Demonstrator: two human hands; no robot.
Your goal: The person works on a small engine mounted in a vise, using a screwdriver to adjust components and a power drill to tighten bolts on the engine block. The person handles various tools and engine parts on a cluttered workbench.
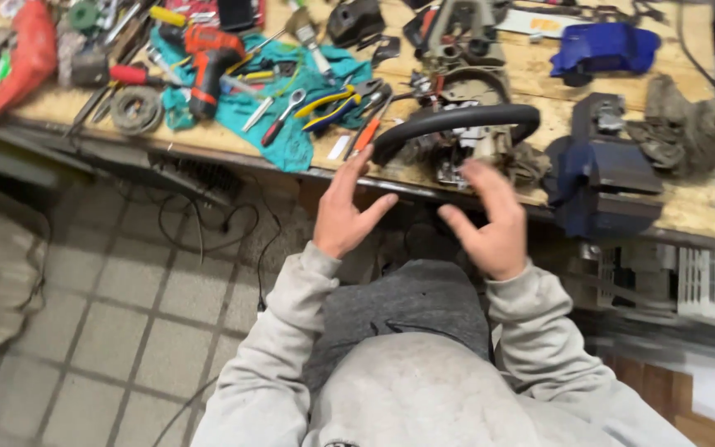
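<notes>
Head view, looking down past a grey sweatshirt. Wooden plank bench (531, 62) spans 10 to 2 o'clock; its front edge runs slightly downhill from 9 to 3 o'clock, with open grey tiled floor (126, 314) at 7 to 8 o'clock crossed by loose black cables. Blue metal vise (602, 178), blocky and worn, sits at the bench edge at 3 o'clock, a crumpled grey rag (688, 124) just behind it. Teal cloth (283, 124), draped over the edge at 11 o'clock, carries an orange-and-black drill (208, 62), yellow-handled pliers (333, 103), and red-handled pliers (279, 120). Dismantled grey machine (465, 141), greasy and irregular, lies at 12 to 1 o'clock at the bench edge; a smooth black curved handle (457, 120) arches over it. Left hand (345, 215) at centre: grip apart, fingers spread, fingertips just short of the handle's left end, holding nothing. Right hand (490, 223) at 2 o'clock from centre: grip apart, fingers curled and blurred, just below the machine, empty. Both hands hover before the bench edge.
</notes>
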